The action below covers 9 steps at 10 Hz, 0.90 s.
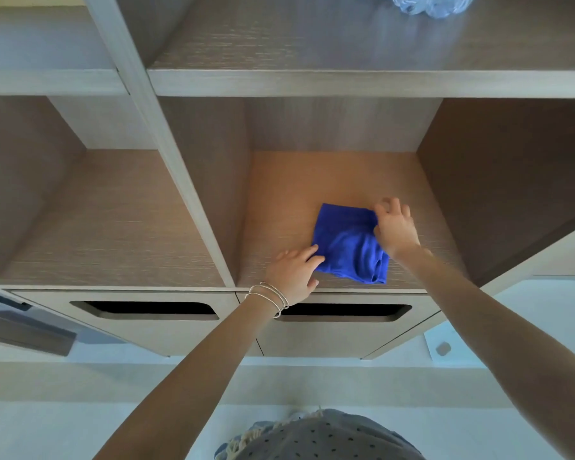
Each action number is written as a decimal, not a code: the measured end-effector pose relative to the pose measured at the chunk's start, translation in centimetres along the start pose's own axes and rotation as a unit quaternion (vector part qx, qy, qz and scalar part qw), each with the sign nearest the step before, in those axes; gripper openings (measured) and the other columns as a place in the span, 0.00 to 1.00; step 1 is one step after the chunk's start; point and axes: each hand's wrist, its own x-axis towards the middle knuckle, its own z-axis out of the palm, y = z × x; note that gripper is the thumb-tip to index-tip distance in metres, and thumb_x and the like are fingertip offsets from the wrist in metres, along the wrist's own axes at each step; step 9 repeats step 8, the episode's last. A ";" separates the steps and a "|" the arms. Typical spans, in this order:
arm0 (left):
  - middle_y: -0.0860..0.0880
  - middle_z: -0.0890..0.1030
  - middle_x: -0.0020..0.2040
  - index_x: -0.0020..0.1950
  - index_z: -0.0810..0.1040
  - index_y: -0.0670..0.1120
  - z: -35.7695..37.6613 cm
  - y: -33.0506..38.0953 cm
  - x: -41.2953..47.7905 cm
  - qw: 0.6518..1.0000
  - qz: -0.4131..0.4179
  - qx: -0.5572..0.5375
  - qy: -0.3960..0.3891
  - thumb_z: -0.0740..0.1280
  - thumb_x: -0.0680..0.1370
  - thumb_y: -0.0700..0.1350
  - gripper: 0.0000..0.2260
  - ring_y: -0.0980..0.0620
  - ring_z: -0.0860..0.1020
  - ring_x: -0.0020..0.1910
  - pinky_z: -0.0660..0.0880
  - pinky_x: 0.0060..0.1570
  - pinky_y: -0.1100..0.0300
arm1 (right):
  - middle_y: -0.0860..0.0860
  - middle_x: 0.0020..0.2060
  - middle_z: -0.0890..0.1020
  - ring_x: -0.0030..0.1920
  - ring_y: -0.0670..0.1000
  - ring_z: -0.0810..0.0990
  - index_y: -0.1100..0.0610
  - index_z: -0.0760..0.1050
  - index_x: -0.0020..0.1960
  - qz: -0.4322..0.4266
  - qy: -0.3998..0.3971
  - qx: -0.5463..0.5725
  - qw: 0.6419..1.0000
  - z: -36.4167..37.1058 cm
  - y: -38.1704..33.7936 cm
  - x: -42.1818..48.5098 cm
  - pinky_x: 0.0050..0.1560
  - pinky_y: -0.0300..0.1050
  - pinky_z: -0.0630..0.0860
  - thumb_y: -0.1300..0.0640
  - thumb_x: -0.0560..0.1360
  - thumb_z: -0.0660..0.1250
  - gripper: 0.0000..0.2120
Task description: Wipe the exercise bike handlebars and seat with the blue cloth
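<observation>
Setting: indoor room with fitted storage; home or gym cannot be told. Evidence: wood-grain shelving unit (166, 161) of open cubbies; 2 lower fronts (130, 330) with cut-out handle slots (146, 308); pale floor (63, 416); clear crumpled plastic (429, 5) on upper shelf (312, 44).

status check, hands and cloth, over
Left hand flat, fingers touching left edge of blue cloth. Right hand pinching its far right corner. Cloth lies crumpled in open shelf cubby. Nothing blocking either hand.

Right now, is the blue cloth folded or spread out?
Folded: the blue cloth lies as a compact square on the shelf, with doubled layers showing at its near edge.
</observation>
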 end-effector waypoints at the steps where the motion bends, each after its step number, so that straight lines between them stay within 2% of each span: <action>1: 0.50 0.61 0.75 0.70 0.66 0.49 -0.1 0.1 0.3 0.999 0.001 -0.008 0.042 0.60 0.78 0.48 0.20 0.46 0.65 0.69 0.60 0.69 0.50 | 0.61 0.64 0.71 0.62 0.63 0.70 0.59 0.72 0.64 -0.137 0.023 0.032 0.990 0.5 -0.5 -2.2 0.61 0.54 0.68 0.62 0.74 0.64 0.18; 2: 0.50 0.61 0.75 0.71 0.64 0.48 -0.4 0.5 0.8 0.997 -0.001 -0.017 0.071 0.60 0.78 0.47 0.21 0.48 0.65 0.70 0.63 0.67 0.53 | 0.54 0.72 0.65 0.72 0.54 0.62 0.55 0.63 0.72 -0.195 -0.122 0.037 0.972 2.3 0.2 -5.3 0.70 0.47 0.61 0.50 0.77 0.63 0.26; 3: 0.49 0.59 0.76 0.74 0.58 0.47 -0.6 1.7 1.5 0.996 0.016 -0.038 0.081 0.61 0.78 0.46 0.26 0.49 0.60 0.74 0.63 0.69 0.53 | 0.50 0.74 0.62 0.75 0.50 0.55 0.53 0.60 0.73 -0.189 -0.134 0.077 0.970 2.6 1.8 -5.6 0.74 0.47 0.53 0.50 0.79 0.61 0.25; 4: 0.49 0.57 0.77 0.75 0.56 0.47 -0.3 3.0 2.3 0.997 0.053 -0.017 0.055 0.61 0.78 0.48 0.27 0.49 0.57 0.75 0.61 0.70 0.53 | 0.49 0.76 0.54 0.76 0.52 0.47 0.51 0.50 0.75 -0.188 -0.142 -0.019 0.972 2.8 2.2 -5.0 0.75 0.50 0.45 0.47 0.80 0.54 0.26; 5: 0.50 0.55 0.78 0.76 0.54 0.49 0.5 3.2 2.8 0.999 0.044 0.010 0.026 0.60 0.79 0.51 0.27 0.49 0.56 0.76 0.59 0.72 0.51 | 0.47 0.77 0.47 0.76 0.51 0.43 0.48 0.42 0.75 -0.187 -0.152 -0.119 0.963 3.2 2.3 -5.2 0.75 0.53 0.43 0.42 0.80 0.48 0.28; 6: 0.52 0.53 0.78 0.76 0.52 0.51 -0.1 3.2 3.9 1.000 0.004 0.001 -0.009 0.60 0.79 0.53 0.29 0.49 0.54 0.76 0.58 0.73 0.50 | 0.47 0.77 0.44 0.76 0.53 0.41 0.47 0.39 0.75 -0.134 -0.159 -0.150 0.967 2.8 1.2 -4.7 0.75 0.56 0.44 0.41 0.80 0.44 0.28; 7: 0.52 0.53 0.78 0.76 0.53 0.50 -1.1 2.9 4.6 1.000 -0.012 -0.015 -0.023 0.60 0.78 0.54 0.29 0.48 0.52 0.77 0.58 0.74 0.49 | 0.51 0.77 0.46 0.76 0.55 0.42 0.50 0.41 0.76 -0.102 -0.163 -0.101 0.976 2.9 -0.4 -4.2 0.74 0.57 0.43 0.42 0.80 0.46 0.29; 8: 0.51 0.55 0.78 0.75 0.55 0.49 -1.4 2.1 2.8 0.999 -0.032 -0.015 0.014 0.62 0.77 0.54 0.30 0.48 0.53 0.76 0.60 0.71 0.48 | 0.56 0.76 0.53 0.75 0.57 0.51 0.55 0.50 0.76 -0.075 -0.127 0.010 0.989 2.0 -0.2 -5.3 0.74 0.53 0.50 0.47 0.80 0.54 0.28; 9: 0.51 0.55 0.78 0.75 0.55 0.49 -1.4 2.1 2.8 0.999 -0.032 -0.015 0.014 0.62 0.77 0.54 0.30 0.48 0.53 0.76 0.60 0.71 0.48 | 0.56 0.76 0.53 0.75 0.57 0.51 0.55 0.50 0.76 -0.075 -0.127 0.010 0.989 2.0 -0.2 -5.3 0.74 0.53 0.50 0.47 0.80 0.54 0.28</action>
